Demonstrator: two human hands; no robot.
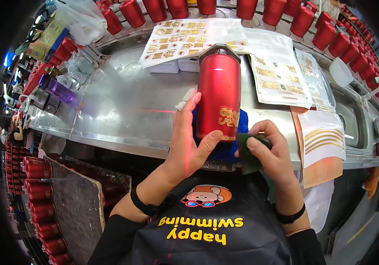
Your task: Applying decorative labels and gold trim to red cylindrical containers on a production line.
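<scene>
A shiny red bottle (218, 88) lies with its base toward me, its far end against a dark angular holder (220, 47). Near the base it carries a gold ornamental decal (228, 117). My left hand (187, 141) grips it, fingers along its left side and thumb across the base edge; one fingertip wears a white cover. Pinched between the thumb and fingers of my right hand (271, 150) is a dark green flat scraper (249, 154), close to the bottle's lower right. A blue cloth (243, 121) shows beneath the bottle.
Gold decal sheets (180, 37) lie behind the bottle, with more sheets (280, 77) to the right. A sink (352, 115) is at far right. Red bottles (273, 11) line the curved rack beyond the metal table (127, 101); others (39, 190) stand lower left.
</scene>
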